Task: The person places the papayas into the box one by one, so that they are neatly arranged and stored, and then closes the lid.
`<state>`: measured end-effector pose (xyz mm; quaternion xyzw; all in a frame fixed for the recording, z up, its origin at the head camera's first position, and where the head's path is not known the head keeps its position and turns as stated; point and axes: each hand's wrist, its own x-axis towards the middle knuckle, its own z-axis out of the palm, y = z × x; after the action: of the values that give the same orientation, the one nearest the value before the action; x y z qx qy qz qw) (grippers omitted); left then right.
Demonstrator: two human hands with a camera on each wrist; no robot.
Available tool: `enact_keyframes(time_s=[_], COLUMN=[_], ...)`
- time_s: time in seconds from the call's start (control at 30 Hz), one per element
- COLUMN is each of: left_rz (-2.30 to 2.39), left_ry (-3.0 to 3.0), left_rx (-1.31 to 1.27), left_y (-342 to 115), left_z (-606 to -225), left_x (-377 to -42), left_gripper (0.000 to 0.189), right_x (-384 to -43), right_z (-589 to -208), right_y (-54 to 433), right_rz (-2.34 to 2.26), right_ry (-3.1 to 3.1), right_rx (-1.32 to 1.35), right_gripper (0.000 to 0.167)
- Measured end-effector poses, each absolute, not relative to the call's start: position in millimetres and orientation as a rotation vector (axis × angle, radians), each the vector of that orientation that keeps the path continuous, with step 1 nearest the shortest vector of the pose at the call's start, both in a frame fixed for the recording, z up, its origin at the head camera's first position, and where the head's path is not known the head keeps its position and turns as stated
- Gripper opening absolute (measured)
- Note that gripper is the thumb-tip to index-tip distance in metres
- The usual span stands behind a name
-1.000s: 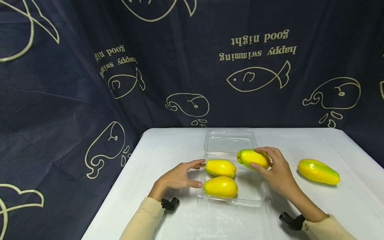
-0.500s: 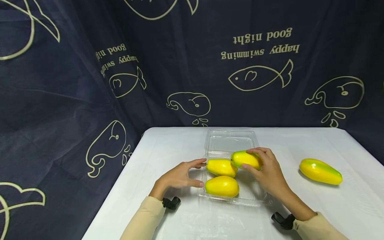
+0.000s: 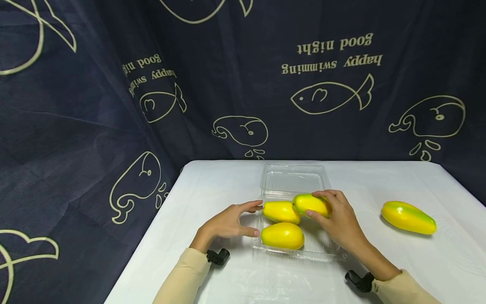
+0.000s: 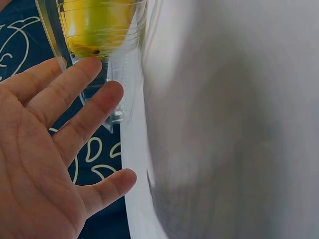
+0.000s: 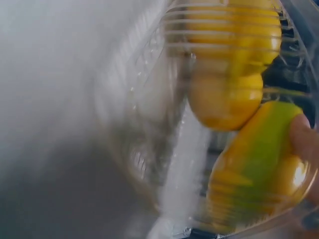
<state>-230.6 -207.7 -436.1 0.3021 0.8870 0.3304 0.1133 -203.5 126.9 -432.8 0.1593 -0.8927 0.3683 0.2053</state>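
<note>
A clear plastic clamshell box (image 3: 318,242) lies on the table with its lid (image 3: 294,179) folded back. Two yellow papayas, a rear one (image 3: 280,212) and a front one (image 3: 282,236), lie in its left half. My right hand (image 3: 341,219) grips a third, yellow-green papaya (image 3: 309,204), tilted against the rear one at the box's back. In the right wrist view, this papaya (image 5: 259,164) shows through the box wall. My left hand (image 3: 226,223) is at the box's left side, fingers spread; in the left wrist view its fingers (image 4: 82,74) are straight, close to the wall.
Another yellow-green papaya (image 3: 408,217) lies on the white table (image 3: 379,177) to the right of the box. A dark curtain (image 3: 243,76) with fish drawings hangs behind and to the left of the table.
My right hand has moved left and slightly down with the papaya, from the box's right rear to against the rear papaya. My left hand has stayed beside the box.
</note>
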Motion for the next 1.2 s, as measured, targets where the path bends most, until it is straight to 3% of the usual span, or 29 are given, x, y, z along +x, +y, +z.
enact_keyframes(time_s=[1.2], left_rz=[0.974], left_ry=[2.594], left_rx=[0.876], left_y=[-205.6], left_z=[-436.3], left_x=[-232.2], left_gripper=[0.09], right_x=[-200.2], right_z=[-441.7], right_y=[139.7], right_rz=[0.966], right_ry=[-2.517], right_rx=[0.479], right_gripper=[0.065])
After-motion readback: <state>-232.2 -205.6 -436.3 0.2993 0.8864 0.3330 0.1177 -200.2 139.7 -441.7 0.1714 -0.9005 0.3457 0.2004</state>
